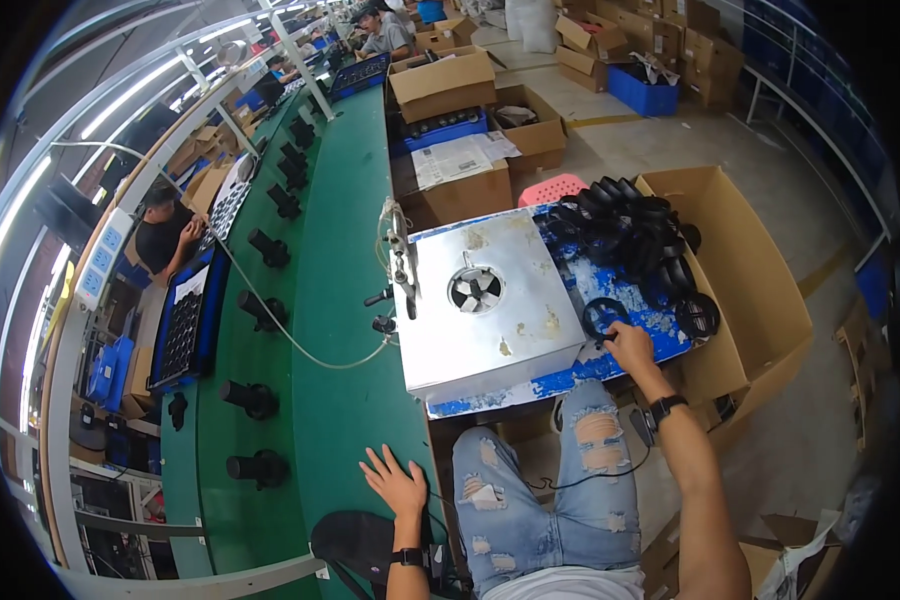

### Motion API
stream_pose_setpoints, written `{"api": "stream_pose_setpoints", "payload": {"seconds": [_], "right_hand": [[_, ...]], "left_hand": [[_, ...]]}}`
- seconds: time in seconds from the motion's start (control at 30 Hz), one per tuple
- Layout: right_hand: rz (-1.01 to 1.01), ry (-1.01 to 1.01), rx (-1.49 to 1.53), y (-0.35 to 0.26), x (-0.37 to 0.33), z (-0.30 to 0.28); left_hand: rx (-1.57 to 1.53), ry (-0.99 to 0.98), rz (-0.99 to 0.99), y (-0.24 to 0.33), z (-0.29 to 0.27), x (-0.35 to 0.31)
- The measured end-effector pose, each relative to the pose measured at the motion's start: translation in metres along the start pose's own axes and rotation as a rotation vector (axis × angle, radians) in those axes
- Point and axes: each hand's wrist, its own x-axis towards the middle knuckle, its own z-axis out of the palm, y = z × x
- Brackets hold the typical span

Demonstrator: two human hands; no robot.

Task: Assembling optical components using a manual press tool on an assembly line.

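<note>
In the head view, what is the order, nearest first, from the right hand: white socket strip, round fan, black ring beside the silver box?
1. Black ring: at the right hand.
2. Round fan: in the silver box, left.
3. White socket strip: far left.

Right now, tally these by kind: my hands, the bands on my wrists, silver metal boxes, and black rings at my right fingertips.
Hands: 2, left hand and right hand
Black wristbands: 2
Silver metal box: 1
Black ring: 1
Total: 6
</note>
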Motion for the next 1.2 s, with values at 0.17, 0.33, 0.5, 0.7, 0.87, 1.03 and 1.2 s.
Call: {"api": "stream_pose_setpoints", "payload": {"seconds": [0.17,0.33,0.5,0.7,0.87,1.03,1.2], "right_hand": [[-0.132,0.237,0.236,-0.03,-0.077,-0.052],[-0.394,0.328,0.451,-0.121,-0.178,-0.076],[-0.62,0.263,0.45,-0.171,-0.225,-0.066],[-0.618,0.301,0.551,-0.162,-0.233,-0.094],[-0.326,-0.361,1.184,-0.152,-0.193,-0.077],[0.152,-0.9,1.706,-0.144,-0.207,-0.049],[0.134,-0.988,1.747,-0.149,-0.203,-0.063]], "left_hand": [[-0.413,0.151,0.057,0.011,-0.018,0.005],[-1.158,-0.306,0.317,0.141,-0.12,-0.009],[-1.554,-0.439,0.365,0.201,-0.118,-0.035],[-1.658,-0.395,0.087,0.166,-0.111,-0.025],[-1.794,-0.542,0.181,0.165,-0.119,-0.023],[-1.733,-0.443,0.272,0.162,-0.12,-0.024],[-1.729,-0.437,0.458,0.169,-0.124,-0.017]]}}
